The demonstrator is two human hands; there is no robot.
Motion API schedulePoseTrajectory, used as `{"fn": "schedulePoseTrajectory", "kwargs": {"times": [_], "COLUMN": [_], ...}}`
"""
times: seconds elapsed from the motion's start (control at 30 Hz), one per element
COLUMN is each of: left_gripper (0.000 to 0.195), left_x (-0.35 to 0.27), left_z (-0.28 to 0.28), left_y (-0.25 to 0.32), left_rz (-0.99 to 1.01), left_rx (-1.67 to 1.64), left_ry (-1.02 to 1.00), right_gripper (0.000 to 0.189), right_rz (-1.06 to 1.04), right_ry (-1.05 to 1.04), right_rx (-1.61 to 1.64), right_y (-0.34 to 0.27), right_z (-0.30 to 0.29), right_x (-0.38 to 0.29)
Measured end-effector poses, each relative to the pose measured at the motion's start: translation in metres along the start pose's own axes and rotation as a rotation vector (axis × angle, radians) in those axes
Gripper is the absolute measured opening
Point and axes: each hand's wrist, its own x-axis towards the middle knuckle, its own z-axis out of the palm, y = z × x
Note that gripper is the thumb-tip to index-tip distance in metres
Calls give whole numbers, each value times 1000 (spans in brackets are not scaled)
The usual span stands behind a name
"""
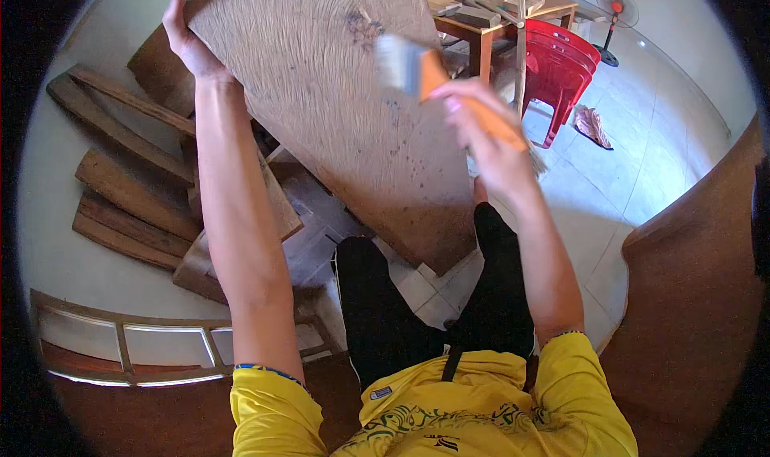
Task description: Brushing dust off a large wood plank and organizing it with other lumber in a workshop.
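Note:
A large wooden slab [319, 90] stands on end before me, its face marked with wavy grain and dark spots. My left hand [195, 48] rests against the slab's upper left edge with the thumb sticking up; most of its fingers are hidden, so its grip is unclear. In my right hand [484, 132] is a flat paintbrush [430, 72] with an orange handle and pale bristles. The brush is blurred and lies over the slab's right part in the picture. Whether the bristles touch the wood, I cannot tell.
Curved wooden boards [132, 198] lean at the left wall. A wooden table [481, 27] bears wood pieces and tools. Near it are a red plastic chair [559, 66], a standing fan [615, 21] and a pink cloth item [592, 126]. A brown wooden surface [692, 264] rises at the right.

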Motion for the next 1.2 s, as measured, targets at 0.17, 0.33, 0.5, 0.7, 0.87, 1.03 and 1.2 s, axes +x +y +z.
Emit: {"fn": "schedulePoseTrajectory", "kwargs": {"times": [0.17, 0.33, 0.5, 0.7, 0.87, 1.03, 1.2], "left_gripper": [74, 45, 77, 76, 78, 78, 80], "left_x": [7, 18, 12, 9, 7, 8, 15], "left_z": [-25, -27, 31, 66, 53, 44, 42], "left_y": [5, 5, -22, -25, -23, -23, -27], "left_rz": [101, 168, 28, 175, 133, 103, 30], "left_rx": [190, 228, 169, 221, 165, 91, -107], "left_ry": [230, 275, 114, 131, -35, -251, -109], "right_gripper": [14, 20, 20, 12, 17, 16, 17], "right_rz": [11, -41, -159, -262, 412, 59, 38], "right_ry": [196, -43, -203, -70, 24, 194, -125], "right_rx": [-412, -419, -343, 53, 157, -392, -366], "right_y": [1, -24, -56, -27, 3, 1, -31], "right_z": [-16, 36, 76, 35, -20, -9, 48], "right_x": [-4, -25, -46, -10, -13, -26, -57]}}
